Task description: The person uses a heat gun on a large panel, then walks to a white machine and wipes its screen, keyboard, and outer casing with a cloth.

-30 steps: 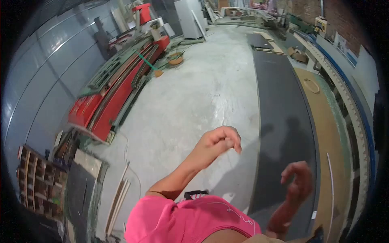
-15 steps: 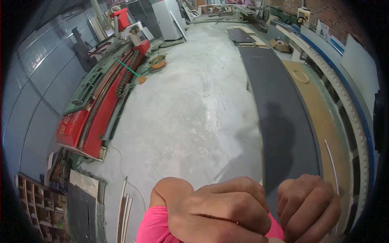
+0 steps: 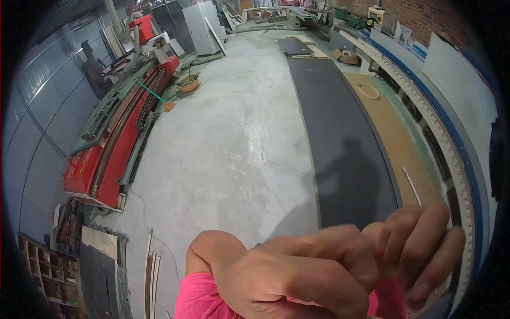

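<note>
My left hand [image 3: 303, 271] is raised close to the camera at the bottom of the view, back towards me, fingers curled in. Close against it on the right is my right hand [image 3: 419, 244], a little blurred, its fingers bent and slightly fanned. The fingertips of both hands meet or overlap, and whatever may be between them is hidden. Below the hands shows pink cloth [image 3: 199, 297]. Past them lies a long dark grey panel [image 3: 334, 122] bearing a person's shadow.
A red and green machine [image 3: 114, 175] stands on the left, beside a broom [image 3: 154, 93] and an orange basin [image 3: 188, 85]. Thin strips [image 3: 151, 282] lie lower left near a wooden compartment rack [image 3: 50, 271]. Along the right runs a long blue-edged machine [image 3: 451, 143] beside a brown board [image 3: 380, 114].
My right hand has risen and turned, its fingers loosening from a tighter fist. My left hand has shifted slightly right, closer to it. The camera view has turned slightly right.
</note>
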Available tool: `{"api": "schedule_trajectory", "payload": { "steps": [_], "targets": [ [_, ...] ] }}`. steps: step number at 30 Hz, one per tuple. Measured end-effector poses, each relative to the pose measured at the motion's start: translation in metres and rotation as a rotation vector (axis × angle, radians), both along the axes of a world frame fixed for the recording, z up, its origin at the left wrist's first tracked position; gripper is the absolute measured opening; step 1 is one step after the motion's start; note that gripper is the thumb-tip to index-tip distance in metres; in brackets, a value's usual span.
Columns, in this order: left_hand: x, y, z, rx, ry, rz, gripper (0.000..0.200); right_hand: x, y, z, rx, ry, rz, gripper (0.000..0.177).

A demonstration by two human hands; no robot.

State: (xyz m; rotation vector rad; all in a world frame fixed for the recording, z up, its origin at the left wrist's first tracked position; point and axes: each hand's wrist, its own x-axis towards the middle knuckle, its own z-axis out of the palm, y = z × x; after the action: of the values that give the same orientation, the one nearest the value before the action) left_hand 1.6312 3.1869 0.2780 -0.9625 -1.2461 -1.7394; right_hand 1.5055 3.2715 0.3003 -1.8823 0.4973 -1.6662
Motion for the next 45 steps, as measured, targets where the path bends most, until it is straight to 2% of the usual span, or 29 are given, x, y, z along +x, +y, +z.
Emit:
{"api": "schedule_trajectory", "payload": {
  "steps": [1, 2, 8, 11, 14, 19, 22, 24, 28, 31, 32, 34, 35, 36, 37, 38, 39, 40, 41, 42, 43, 44, 45],
  "targets": [
    [-0.007, 0.004, 0.002, 0.031, 0.034, 0.017, 0.012, 0.003, 0.006, -0.013, -0.087, -0.244, -0.157, 0.015],
    [-0.013, 0.009, 0.003, 0.062, 0.068, 0.035, 0.011, -0.007, 0.005, -0.013, -0.086, -0.172, -0.061, 0.017],
    [-0.027, 0.023, -0.009, 0.075, 0.047, 0.018, 0.011, -0.037, 0.025, -0.016, 0.151, -0.018, -0.145, 0.017],
    [-0.033, 0.01, -0.009, 0.023, 0.107, 0.086, 0.011, -0.045, 0.006, -0.027, 0.099, 0.07, -0.215, 0.017],
    [-0.035, -0.015, -0.006, -0.053, 0.211, 0.261, 0.011, -0.038, -0.027, -0.057, -0.079, -0.269, -0.291, 0.02],
    [-0.038, -0.081, -0.007, -0.146, 0.466, 0.768, 0.012, -0.032, -0.092, -0.071, 0.043, -0.235, -0.407, 0.027],
    [-0.032, -0.129, -0.011, -0.181, 0.522, 0.954, 0.012, -0.022, -0.148, -0.083, 0.142, -0.285, -0.469, 0.029],
    [-0.024, -0.166, -0.015, -0.175, 0.473, 0.964, 0.012, -0.017, -0.191, -0.093, 0.166, -0.246, -0.546, 0.029],
    [0.007, -0.237, -0.021, -0.165, 0.299, 0.819, 0.012, -0.004, -0.276, -0.108, 0.306, -0.213, -0.486, 0.024],
    [0.03, -0.293, -0.025, -0.181, 0.095, 0.624, 0.013, -0.003, -0.336, -0.123, 0.354, -0.082, -0.49, 0.02],
    [0.04, -0.312, -0.026, -0.192, -0.03, 0.545, 0.013, -0.001, -0.356, -0.125, 0.341, -0.093, -0.471, 0.02],
    [0.06, -0.355, -0.028, -0.216, -0.441, 0.429, 0.014, 0.003, -0.395, -0.128, 0.321, 0.205, -0.649, 0.014],
    [0.066, -0.379, -0.03, -0.266, -0.665, 0.47, 0.014, 0.006, -0.415, -0.125, 0.308, 0.192, -0.624, 0.014],
    [0.068, -0.405, -0.034, -0.358, -0.861, 0.593, 0.014, 0.008, -0.436, -0.119, 0.292, 0.46, -0.766, 0.015],
    [0.051, -0.44, -0.054, -0.561, -0.721, 0.935, 0.013, 0.009, -0.458, -0.116, 0.268, 0.727, -0.906, 0.018],
    [0.039, -0.483, -0.072, -0.908, -0.918, 1.214, 0.017, 0.001, -0.49, -0.118, 0.336, 0.793, -0.884, 0.023],
    [0.021, -0.53, -0.086, -1.055, -1.107, 1.302, 0.022, -0.009, -0.529, -0.123, 0.275, 0.909, -0.963, 0.023],
    [0.0, -0.581, -0.087, -1.118, -1.302, 1.251, 0.022, -0.024, -0.577, -0.129, 0.207, 1.027, -1.041, 0.023],
    [-0.03, -0.647, -0.109, -1.152, -1.261, 1.402, 0.022, -0.048, -0.645, -0.136, 0.176, 0.979, -0.912, 0.023],
    [-0.062, -0.704, -0.131, -1.105, -1.206, 1.657, 0.019, -0.062, -0.724, -0.151, 0.369, 1.04, -0.849, 0.022],
    [-0.09, -0.751, -0.133, -1.266, -1.663, 1.55, 0.018, -0.076, -0.803, -0.165, 0.559, 1.108, -0.789, 0.021],
    [-0.111, -0.792, -0.152, -1.229, -1.914, 1.408, 0.017, -0.102, -0.871, -0.212, 0.493, 1.666, -0.967, 0.02],
    [-0.127, -0.828, -0.184, -1.075, -2.112, 1.293, 0.016, -0.109, -0.906, -0.226, 0.648, 1.667, -0.892, 0.021]
  ]
}}
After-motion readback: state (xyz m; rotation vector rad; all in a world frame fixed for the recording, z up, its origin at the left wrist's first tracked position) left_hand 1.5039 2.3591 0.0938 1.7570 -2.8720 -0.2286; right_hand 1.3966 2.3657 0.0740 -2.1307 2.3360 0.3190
